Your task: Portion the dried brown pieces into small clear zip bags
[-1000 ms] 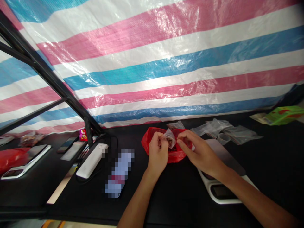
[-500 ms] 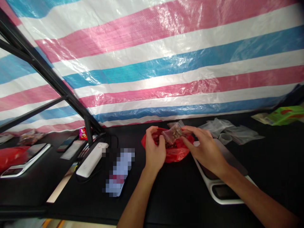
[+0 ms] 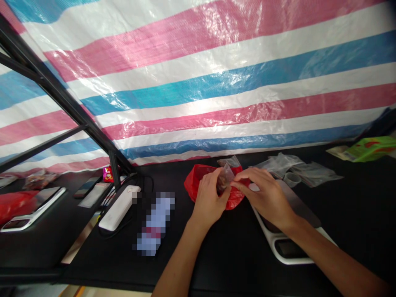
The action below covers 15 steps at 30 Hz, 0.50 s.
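The left hand (image 3: 210, 198) and the right hand (image 3: 266, 198) are close together above the desk (image 3: 235, 260), meeting around a small clear plastic bag (image 3: 225, 178) with dark pieces inside. The left hand pinches this bag between thumb and fingers. The right hand's fingertips (image 3: 239, 183) press at its edge, though whether they grip it is hard to tell. The small bag is held over a red plastic bag (image 3: 198, 181) lying on the desk, and the left hand overlaps the red bag's near edge. A white kitchen scale (image 3: 280, 243) sits under the right hand and wrist.

Another clear bag (image 3: 229, 161) lies just behind the red bag. Further right are crumpled clear bags (image 3: 278, 165), a small clear cup (image 3: 291, 180) and a green packet (image 3: 368, 148). To the left lie a white power bank (image 3: 119, 208) with a black cable (image 3: 142, 183) and a blurred bottle-shaped object (image 3: 154, 225). A black metal frame (image 3: 52, 82) and a pink, white and blue striped tarp (image 3: 198, 82) rise behind the desk.
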Each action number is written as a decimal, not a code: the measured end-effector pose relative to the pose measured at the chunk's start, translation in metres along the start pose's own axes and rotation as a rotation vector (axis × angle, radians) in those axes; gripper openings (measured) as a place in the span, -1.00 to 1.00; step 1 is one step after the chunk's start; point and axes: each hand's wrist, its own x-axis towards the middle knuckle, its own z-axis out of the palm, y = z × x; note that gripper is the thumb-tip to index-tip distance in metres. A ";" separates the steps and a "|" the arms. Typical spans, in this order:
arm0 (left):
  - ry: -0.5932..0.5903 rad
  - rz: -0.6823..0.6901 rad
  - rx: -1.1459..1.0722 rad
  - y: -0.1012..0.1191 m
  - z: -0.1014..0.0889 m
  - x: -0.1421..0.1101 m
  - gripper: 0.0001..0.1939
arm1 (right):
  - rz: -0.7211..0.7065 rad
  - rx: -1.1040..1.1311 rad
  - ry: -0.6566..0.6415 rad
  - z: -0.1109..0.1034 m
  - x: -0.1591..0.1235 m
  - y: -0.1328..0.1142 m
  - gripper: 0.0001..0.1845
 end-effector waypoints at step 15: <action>0.077 -0.029 -0.051 -0.008 -0.001 0.003 -0.46 | -0.082 0.083 -0.011 -0.002 -0.004 -0.003 -0.77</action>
